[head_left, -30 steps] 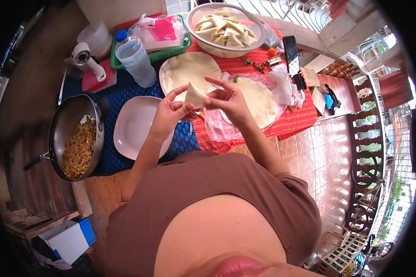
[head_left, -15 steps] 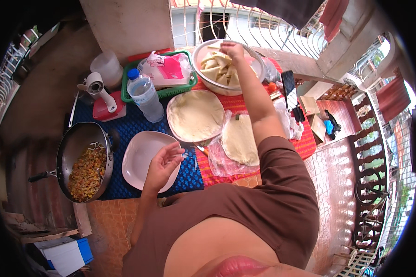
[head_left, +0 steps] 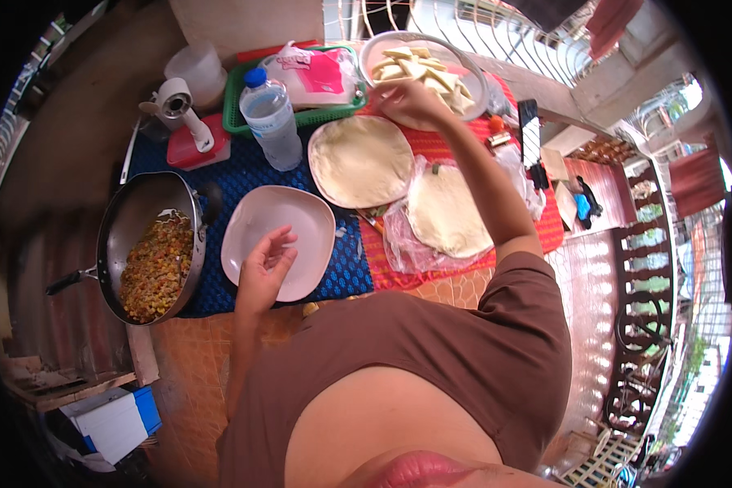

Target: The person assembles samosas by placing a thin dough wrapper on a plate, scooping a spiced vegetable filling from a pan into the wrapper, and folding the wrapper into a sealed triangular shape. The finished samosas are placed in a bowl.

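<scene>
My left hand (head_left: 262,267) hovers over the near rim of an empty pale pink plate (head_left: 305,236), its fingers loosely curled and apart, holding nothing. Just in front of a large white bowl (head_left: 477,79) is my right hand (head_left: 415,104), fingers apart and nothing seen in them. Folded, triangular dough pieces (head_left: 431,75) are heaped in that bowl. Below my right hand, a second plate carries a flat round of dough (head_left: 362,161). Beside it another dough sheet (head_left: 447,211) lies on clear plastic, partly behind my right forearm.
A pan (head_left: 106,244) of cooked chopped filling (head_left: 159,268) stands at the left. Behind the plates are a water bottle (head_left: 272,122), a green basket (head_left: 234,110) and a red-lidded container (head_left: 211,146). A phone (head_left: 529,130) stands at the right. Blue and red cloths cover the table.
My right hand has drawn back from over the bowl toward the near side. My left hand has shifted slightly left and down over the plate. The whole view has tilted a little.
</scene>
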Action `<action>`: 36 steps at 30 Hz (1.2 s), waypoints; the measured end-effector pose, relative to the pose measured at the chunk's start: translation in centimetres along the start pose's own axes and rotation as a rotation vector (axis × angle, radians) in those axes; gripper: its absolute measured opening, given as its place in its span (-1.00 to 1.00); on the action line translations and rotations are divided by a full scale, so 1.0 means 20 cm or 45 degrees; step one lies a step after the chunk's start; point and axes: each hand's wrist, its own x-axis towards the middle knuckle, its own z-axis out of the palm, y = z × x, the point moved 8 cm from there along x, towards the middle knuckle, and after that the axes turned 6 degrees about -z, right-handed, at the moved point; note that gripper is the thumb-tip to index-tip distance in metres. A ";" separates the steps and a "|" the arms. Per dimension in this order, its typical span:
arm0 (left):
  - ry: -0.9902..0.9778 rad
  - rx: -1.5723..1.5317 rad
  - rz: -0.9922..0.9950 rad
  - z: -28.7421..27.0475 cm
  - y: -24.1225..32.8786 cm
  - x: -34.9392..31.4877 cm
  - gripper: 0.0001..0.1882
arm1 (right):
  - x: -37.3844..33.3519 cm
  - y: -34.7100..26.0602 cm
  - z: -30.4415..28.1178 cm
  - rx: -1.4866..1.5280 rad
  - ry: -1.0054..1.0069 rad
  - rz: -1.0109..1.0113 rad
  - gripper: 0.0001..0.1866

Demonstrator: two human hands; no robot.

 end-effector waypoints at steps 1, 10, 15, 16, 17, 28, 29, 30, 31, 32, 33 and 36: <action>-0.030 0.035 0.024 0.01 0.01 0.03 -0.60 | -0.12 -0.08 0.18 0.089 -0.197 0.022 -0.70; -0.295 0.646 0.281 0.15 -0.04 0.12 -0.54 | -0.56 -0.11 0.68 -0.361 0.065 -0.139 -0.74; -0.413 0.855 0.380 0.30 -0.10 0.02 -0.43 | -0.59 0.02 0.67 -0.217 0.209 0.288 -0.78; -0.372 0.842 0.468 0.31 -0.09 0.01 -0.40 | -0.59 0.03 0.64 -0.239 0.241 0.292 -0.78; -0.332 0.837 0.505 0.31 -0.09 0.01 -0.41 | -0.58 0.04 0.62 -0.260 0.270 0.294 -0.78; -0.223 0.655 0.711 0.40 -0.04 0.03 -0.49 | -0.47 -0.14 0.75 -0.491 0.082 0.112 -0.74; -0.192 0.640 0.748 0.39 -0.02 0.04 -0.49 | -0.47 -0.11 0.76 -0.465 0.051 0.123 -0.75; -0.177 0.616 0.705 0.38 -0.01 0.04 -0.51 | -0.47 -0.10 0.77 -0.431 0.019 0.140 -0.76; -0.162 0.591 0.662 0.34 0.00 0.05 -0.53 | -0.48 -0.11 0.76 -0.407 0.034 0.075 -0.77; -0.147 0.565 0.618 0.31 0.01 0.07 -0.54 | -0.48 -0.11 0.74 -0.382 0.050 0.011 -0.78; -0.129 0.542 0.568 0.26 0.02 0.08 -0.57 | -0.50 -0.12 0.73 -0.348 0.066 -0.046 -0.78; -0.048 0.466 0.465 0.11 0.03 0.10 -0.65 | -0.53 -0.08 0.70 -0.216 0.091 0.042 -0.80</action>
